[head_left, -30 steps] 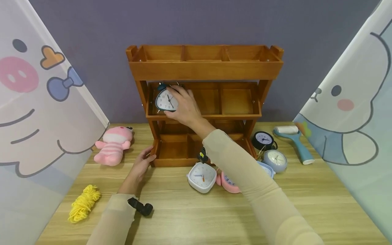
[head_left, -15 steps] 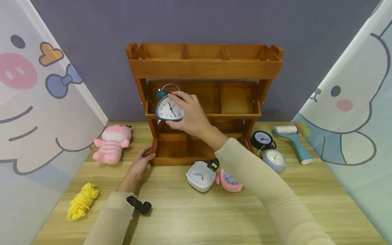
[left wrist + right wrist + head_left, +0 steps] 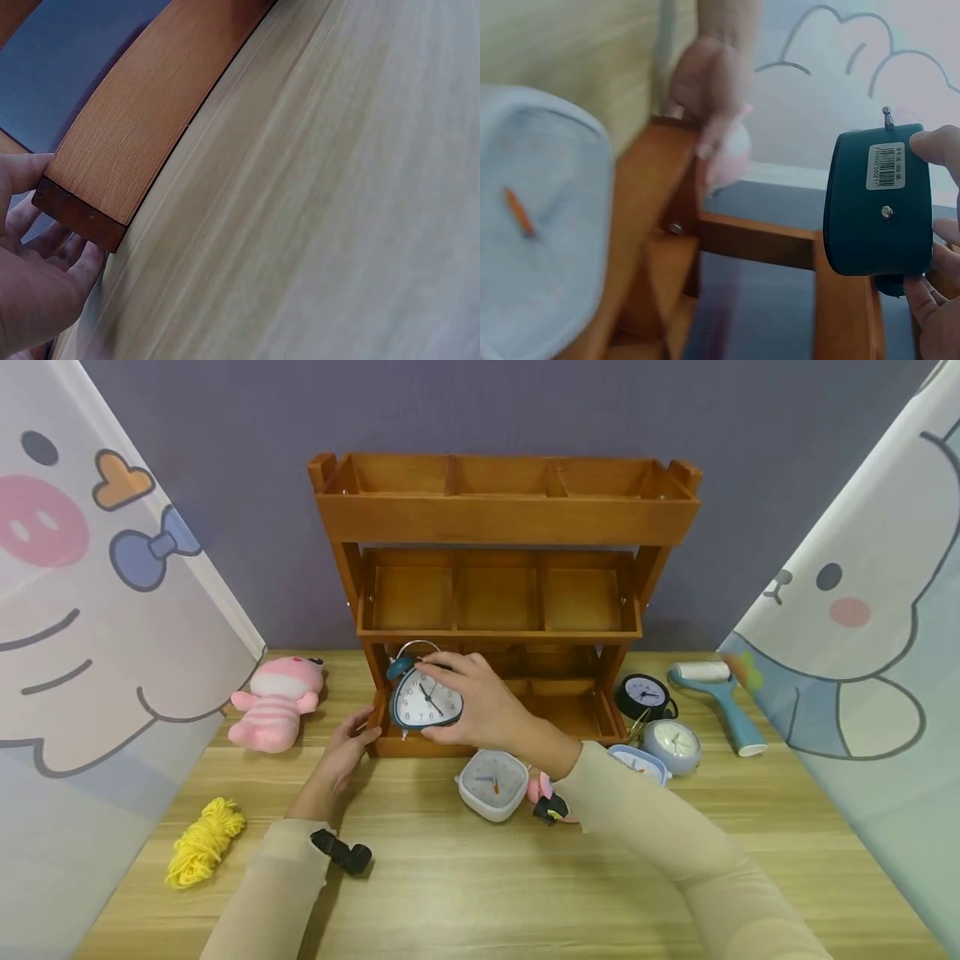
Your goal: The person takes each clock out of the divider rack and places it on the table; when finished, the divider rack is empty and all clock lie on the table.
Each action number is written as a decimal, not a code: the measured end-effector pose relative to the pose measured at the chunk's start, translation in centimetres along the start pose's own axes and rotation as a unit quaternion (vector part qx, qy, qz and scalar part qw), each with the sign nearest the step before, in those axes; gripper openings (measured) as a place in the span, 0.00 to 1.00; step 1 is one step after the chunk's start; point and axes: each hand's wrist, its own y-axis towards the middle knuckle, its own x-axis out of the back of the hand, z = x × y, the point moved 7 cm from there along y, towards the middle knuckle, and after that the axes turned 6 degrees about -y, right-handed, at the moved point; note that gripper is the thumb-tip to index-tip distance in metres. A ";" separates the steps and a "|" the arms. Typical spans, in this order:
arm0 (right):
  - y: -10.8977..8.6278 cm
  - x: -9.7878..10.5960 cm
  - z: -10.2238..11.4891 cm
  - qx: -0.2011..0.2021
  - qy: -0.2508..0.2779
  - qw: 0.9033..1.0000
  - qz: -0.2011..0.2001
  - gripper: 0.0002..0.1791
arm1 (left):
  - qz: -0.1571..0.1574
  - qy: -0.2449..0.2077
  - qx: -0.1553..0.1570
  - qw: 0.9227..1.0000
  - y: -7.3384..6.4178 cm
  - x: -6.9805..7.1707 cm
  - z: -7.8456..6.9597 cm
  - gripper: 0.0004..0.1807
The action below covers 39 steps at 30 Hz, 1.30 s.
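In the head view, my right hand (image 3: 487, 706) grips a dark teal alarm clock (image 3: 427, 696) by its right side, in front of the shelf's bottom tier. The clock has a rounded triangular white face, a bell and a wire handle on top. Its underside, with a barcode label, faces the right wrist camera. My left hand (image 3: 348, 752) holds the lower left front corner of the brown wooden shelf (image 3: 506, 520). Up close in the left wrist view, its thumb and fingers lie around the end of a wooden board (image 3: 142, 112).
A white clock (image 3: 492, 785) and a partly hidden pink clock (image 3: 542, 787) lie before the shelf. To the right are blue (image 3: 641, 764), pale grey-blue (image 3: 672, 746) and black (image 3: 643, 696) clocks, and a lint roller (image 3: 723, 702). A pink plush toy (image 3: 276, 704) and yellow rope (image 3: 206, 843) lie left.
My right hand has brought the teal alarm clock out of the middle tier's left compartment and down before the bottom tier. The left hand stays at the shelf's corner.
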 end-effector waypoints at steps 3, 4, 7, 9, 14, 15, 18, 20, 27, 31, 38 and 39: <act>-1.2 -1.7 0.0 -0.020 0.004 0.999 0.042 0.44 | -0.001 -0.003 0.001 1.000 -0.1 0.0 0.0 0.31; -1.5 -2.3 0.0 -0.026 0.005 0.998 0.058 0.43 | -0.001 -0.005 0.001 1.000 -0.1 0.0 0.0 0.31; -2.5 -4.2 0.1 -0.044 0.015 0.993 0.106 0.43 | 0.001 -0.013 0.001 1.000 -0.1 0.0 0.0 0.31; -3.1 -5.5 0.2 -0.052 0.027 0.989 0.134 0.43 | 0.001 -0.013 0.001 1.000 -0.2 -0.1 0.1 0.31; -4.3 -7.8 0.5 -0.060 0.049 0.983 0.169 0.43 | -0.001 -0.003 0.002 1.000 -0.3 -0.1 0.3 0.31; -4.4 -8.1 0.5 -0.061 0.050 0.982 0.171 0.42 | -0.002 -0.001 0.002 1.000 -0.3 -0.1 0.3 0.30; -4.8 -9.0 0.5 -0.065 0.051 0.981 0.177 0.43 | -0.002 0.000 0.003 1.000 -0.4 -0.2 0.3 0.31; -5.0 -9.6 0.5 -0.068 0.051 0.980 0.181 0.43 | -0.003 0.002 0.004 1.000 -0.4 -0.1 0.3 0.31; -5.6 -11.8 0.7 -0.045 0.018 0.978 0.201 0.43 | 0.005 -0.005 0.006 1.000 -0.5 -0.2 0.2 0.31; -5.6 -12.9 0.2 -0.048 0.004 0.975 0.216 0.42 | 0.001 0.006 0.007 1.000 -0.5 -0.3 0.2 0.31; -5.1 -13.3 -0.2 -0.053 -0.011 0.972 0.227 0.42 | -0.006 0.000 0.004 1.000 -0.3 -0.5 0.2 0.30; -5.0 -13.3 -0.2 -0.054 -0.012 0.972 0.230 0.42 | -0.007 0.000 0.004 1.000 -0.3 -0.6 0.1 0.30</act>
